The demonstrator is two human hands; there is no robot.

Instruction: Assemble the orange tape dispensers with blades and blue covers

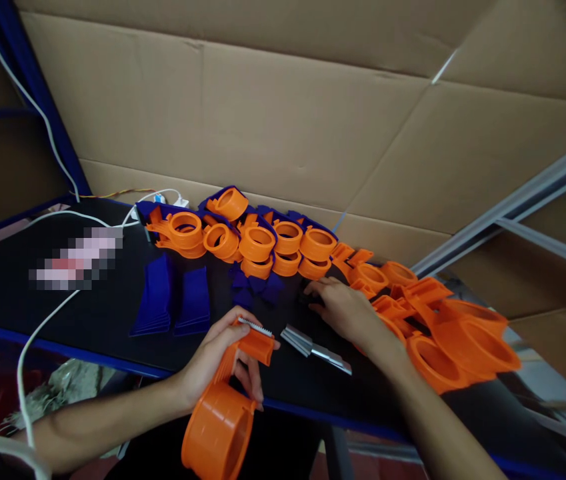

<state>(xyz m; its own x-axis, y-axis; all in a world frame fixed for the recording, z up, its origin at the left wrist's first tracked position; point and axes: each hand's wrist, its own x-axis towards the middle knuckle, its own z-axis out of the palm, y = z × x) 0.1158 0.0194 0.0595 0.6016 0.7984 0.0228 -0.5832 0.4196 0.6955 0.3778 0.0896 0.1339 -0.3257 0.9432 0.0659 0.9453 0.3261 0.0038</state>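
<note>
My left hand is closed around the upper arm of an orange tape dispenser. A toothed metal blade lies along its top edge, and its round hub hangs low, over the front edge of the table. My right hand reaches down to the tabletop, fingers curled at a small dark object; what is between the fingertips is too dark to make out. Loose metal strips lie between my hands. Just behind them is a pile of small blue pieces.
Orange and blue dispensers are stacked along the cardboard wall. More orange dispensers pile up at the right. Stacks of blue plates lie left of centre. A white cable crosses the table's left side.
</note>
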